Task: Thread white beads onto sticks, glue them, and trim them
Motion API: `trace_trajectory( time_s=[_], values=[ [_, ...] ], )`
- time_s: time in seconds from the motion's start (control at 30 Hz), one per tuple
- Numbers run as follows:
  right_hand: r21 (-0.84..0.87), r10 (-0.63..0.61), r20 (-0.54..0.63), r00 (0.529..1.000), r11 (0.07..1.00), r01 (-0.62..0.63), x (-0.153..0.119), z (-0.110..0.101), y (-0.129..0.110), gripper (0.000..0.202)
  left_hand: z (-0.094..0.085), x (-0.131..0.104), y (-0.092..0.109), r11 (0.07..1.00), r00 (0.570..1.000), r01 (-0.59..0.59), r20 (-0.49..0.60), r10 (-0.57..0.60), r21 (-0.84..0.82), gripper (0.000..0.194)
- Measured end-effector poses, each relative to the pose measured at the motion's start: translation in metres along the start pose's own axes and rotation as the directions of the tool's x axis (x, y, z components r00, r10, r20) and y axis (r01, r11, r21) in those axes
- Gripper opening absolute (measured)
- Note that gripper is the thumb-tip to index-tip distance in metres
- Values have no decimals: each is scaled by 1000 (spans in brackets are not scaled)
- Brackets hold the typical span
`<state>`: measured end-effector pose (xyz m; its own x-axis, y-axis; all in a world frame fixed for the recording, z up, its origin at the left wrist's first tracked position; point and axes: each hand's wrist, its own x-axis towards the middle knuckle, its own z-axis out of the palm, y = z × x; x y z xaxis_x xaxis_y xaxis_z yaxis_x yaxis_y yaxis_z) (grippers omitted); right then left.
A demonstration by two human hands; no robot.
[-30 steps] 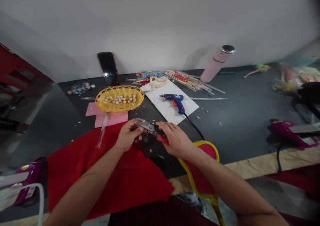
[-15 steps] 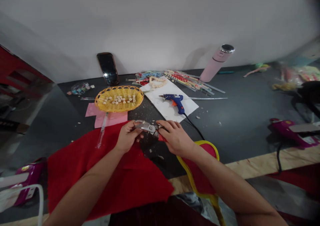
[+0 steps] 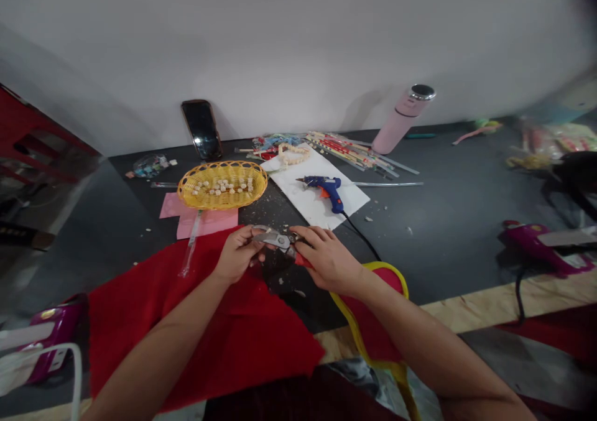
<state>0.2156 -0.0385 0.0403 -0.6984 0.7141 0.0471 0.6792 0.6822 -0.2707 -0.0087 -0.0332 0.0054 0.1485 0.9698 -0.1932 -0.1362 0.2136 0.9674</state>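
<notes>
My right hand [image 3: 333, 259] is closed round the red handles of a pair of metal cutters [image 3: 275, 240], whose blades point left. At the blades, the fingers of my left hand [image 3: 237, 251] are pinched together on something too small to make out. Below my left wrist a red cloth [image 3: 209, 334] covers the front of the dark table. Small pale crumbs lie around the cutters. A yellow basket [image 3: 186, 200] with several small whitish pieces stands behind my left hand. A blue glue gun [image 3: 330, 191] rests on a white sheet [image 3: 298, 194].
A black phone [image 3: 202, 129] leans on the wall. A pink bottle [image 3: 396, 122] stands beside a bundle of glue sticks and patterned strips [image 3: 345, 153]. Pink paper [image 3: 209, 222] lies under the basket. A black cord runs to a yellow-edged red piece [image 3: 373, 321]. Purple devices [image 3: 543, 247] sit at both sides.
The cutters' blades and handles have shifted very slightly between my hands. Both hands stay at nearly the same spot.
</notes>
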Motion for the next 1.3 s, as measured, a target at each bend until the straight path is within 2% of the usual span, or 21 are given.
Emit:
trace_trajectory(
  time_s=[0.27, 0.5, 0.73, 0.9, 1.0, 1.2, 1.3],
  values=[
    [7, 36, -16, 999, 999, -36, 0, 5, -3, 24, -1, 1, -3, 1000, 1000, -1, -5, 1, 15, 15],
    [19, 81, -15, 997, 997, -81, -1, 10, -10, 22, -2, -1, -4, 1000, 1000, -5, 10, 4, 31, 15],
    [4, 75, -32, 997, 997, -74, 2, 10, -5, 24, 0, 0, -2, 1000, 1000, 5, -1, -5, -10, 15],
    [-3, 2, 8, 1000, 1000, -2, 0, 1, 0, 34, -3, 0, 2, 994, 993, 66, 99, -57, -90, 16],
    [10, -45, 16, 999, 999, 45, -1, -5, 2, 34, -7, 0, 3, 979, 980, 125, 172, -97, -162, 21],
    [64, -92, 0, 996, 994, 91, -1, -8, 1, 32, -12, -1, 6, 924, 932, 249, 330, -148, -288, 28],
    [58, -83, -10, 996, 995, 83, -1, -5, 1, 30, -14, 0, 5, 912, 926, 269, 345, -157, -310, 26]
  ],
)
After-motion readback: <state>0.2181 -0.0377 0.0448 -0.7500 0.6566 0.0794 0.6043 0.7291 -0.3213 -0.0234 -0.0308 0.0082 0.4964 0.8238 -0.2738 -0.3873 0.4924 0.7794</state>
